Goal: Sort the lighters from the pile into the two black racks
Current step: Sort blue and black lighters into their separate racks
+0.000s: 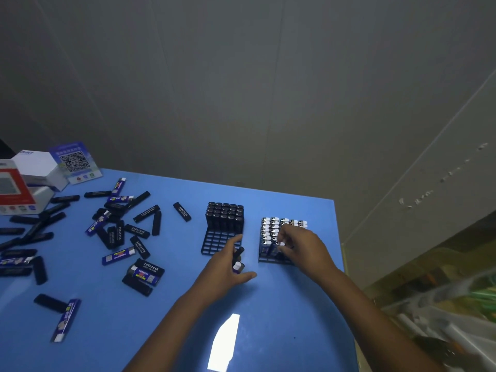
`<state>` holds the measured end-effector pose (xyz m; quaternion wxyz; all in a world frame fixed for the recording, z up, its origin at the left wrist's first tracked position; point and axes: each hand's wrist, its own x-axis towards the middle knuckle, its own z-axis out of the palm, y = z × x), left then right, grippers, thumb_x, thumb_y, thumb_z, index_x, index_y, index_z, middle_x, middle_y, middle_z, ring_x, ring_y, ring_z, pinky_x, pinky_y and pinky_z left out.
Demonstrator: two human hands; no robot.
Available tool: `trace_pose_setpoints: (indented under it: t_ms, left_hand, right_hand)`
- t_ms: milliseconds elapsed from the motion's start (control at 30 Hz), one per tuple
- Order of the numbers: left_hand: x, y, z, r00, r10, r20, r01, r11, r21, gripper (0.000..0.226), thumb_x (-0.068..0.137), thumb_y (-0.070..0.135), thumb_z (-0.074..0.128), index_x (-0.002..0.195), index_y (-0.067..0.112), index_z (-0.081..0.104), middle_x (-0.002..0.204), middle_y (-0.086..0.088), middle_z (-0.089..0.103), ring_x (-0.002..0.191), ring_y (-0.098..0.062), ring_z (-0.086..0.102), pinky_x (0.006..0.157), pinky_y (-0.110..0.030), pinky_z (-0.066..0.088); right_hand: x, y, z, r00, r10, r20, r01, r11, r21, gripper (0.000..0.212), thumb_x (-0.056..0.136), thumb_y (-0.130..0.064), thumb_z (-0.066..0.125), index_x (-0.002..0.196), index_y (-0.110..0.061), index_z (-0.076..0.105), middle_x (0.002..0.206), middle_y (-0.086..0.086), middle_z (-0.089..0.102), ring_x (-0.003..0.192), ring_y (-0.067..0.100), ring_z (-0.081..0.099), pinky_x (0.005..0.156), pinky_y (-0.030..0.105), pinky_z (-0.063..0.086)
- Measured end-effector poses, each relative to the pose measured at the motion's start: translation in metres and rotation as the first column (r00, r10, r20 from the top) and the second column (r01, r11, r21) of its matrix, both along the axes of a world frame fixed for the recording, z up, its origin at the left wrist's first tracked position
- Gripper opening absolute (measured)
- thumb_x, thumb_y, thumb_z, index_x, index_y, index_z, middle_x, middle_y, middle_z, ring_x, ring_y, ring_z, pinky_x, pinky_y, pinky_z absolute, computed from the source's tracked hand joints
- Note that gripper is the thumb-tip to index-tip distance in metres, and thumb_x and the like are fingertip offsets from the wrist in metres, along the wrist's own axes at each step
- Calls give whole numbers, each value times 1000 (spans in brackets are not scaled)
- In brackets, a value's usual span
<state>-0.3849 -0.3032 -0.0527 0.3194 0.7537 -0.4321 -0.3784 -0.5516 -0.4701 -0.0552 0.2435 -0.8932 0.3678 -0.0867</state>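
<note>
Left hand (228,267) grips two lighters (237,260); right hand (300,244) fingers hide a pinched lighter (280,243).

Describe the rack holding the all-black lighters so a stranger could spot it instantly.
On the blue table, two black grid racks sit side by side near the far edge. It is the left rack, ahead of the left hand: black-capped lighters fill its far rows only, while the right rack holds white-capped ones.

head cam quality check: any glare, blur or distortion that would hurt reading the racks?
Head view: dim overall, with one bright glare patch on the blue table between the forearms; wide-angle bending shows at the table edges; the loose lighters at lower left are smeared; both racks stay readable, though the right hand covers part of the right rack.
</note>
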Motion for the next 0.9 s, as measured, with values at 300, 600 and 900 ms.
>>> trace_pose_setpoints:
  t_ms: [300, 600, 900]
  left_hand:
    - [4, -1, -5, 1000, 17, -4, -17, 1000, 12, 93, 80, 35, 81, 152, 36, 22, 144, 4, 49, 77, 33, 41, 65, 7, 33]
    - [0, 1, -3, 1000, 5, 3, -5, 1000, 2, 90, 82, 33, 80, 152, 34, 23, 144, 4, 50, 94, 16, 47, 68, 7, 35]
    - [-2, 2, -3, 1000, 18, 9, -18, 1000, -23, 89, 83, 32, 79, 152, 33, 24, 121, 15, 48, 94, 18, 45, 69, 7, 34]
  right_hand:
    - [3, 0, -6, 995, 73, -69, -83, 984, -155, 23, 84, -21, 68, 83, -27, 46, 87, -13, 53, 86, 13, 50, 61, 32, 43]
    - [4, 7, -12, 992, 113, -52, -123, 944, -306, 37, 84, -19, 71, 77, -29, 36, 89, -8, 44, 84, 17, 48, 49, 32, 41]
    - [6, 2, -6, 987, 155, -50, -162, 958, -236, 6, 90, -24, 64, 90, -21, 59, 98, -6, 53, 93, 15, 52, 62, 34, 45]
